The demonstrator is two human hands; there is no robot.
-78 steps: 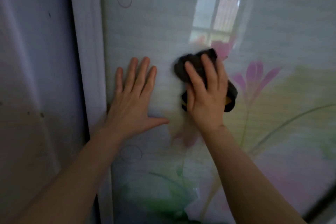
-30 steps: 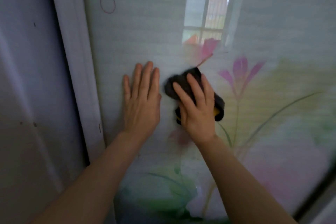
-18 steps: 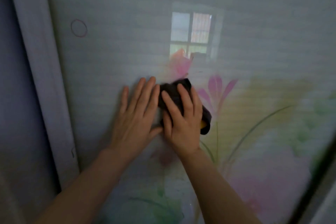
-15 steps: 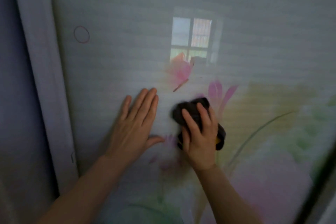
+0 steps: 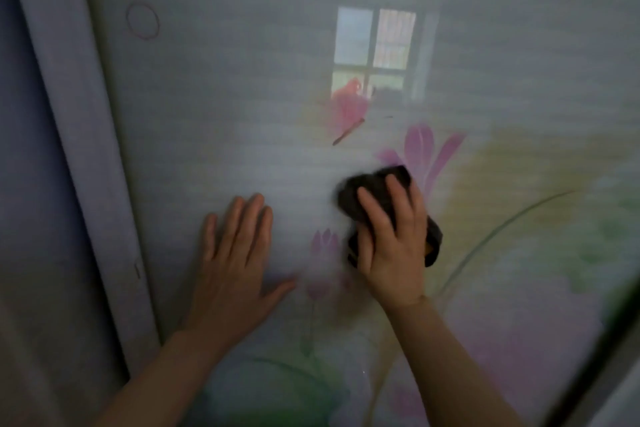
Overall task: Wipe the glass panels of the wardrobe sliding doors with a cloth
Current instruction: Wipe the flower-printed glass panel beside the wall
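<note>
Right hand [image 5: 393,246] presses a dark bunched cloth [image 5: 372,192] flat against the glass panel [image 5: 519,62] — fingers lie spread over the wad, thumb along its left edge, so the grip is a press with a light curl, not a pinch. A fleck of yellow shows at the cloth's lower right edge.

Left hand [image 5: 235,260] lies flat on the same panel, fingers straight and close together, thumb out to the right; it holds nothing and seems to brace the body or steady the door.

Change: a moment ago the cloth sat right beside the left hand's fingers; now it is well apart from them, out to the right, up against the printed purple flower [image 5: 422,146]. The left hand has kept its place near the pale door frame [image 5: 69,114].

Reading: a sideways stroke is in progress, working away from the frame edge. The patch between the hands looks covered; the glass above, around the window reflection [image 5: 374,45], and the lower green print are probably still to do
</note>
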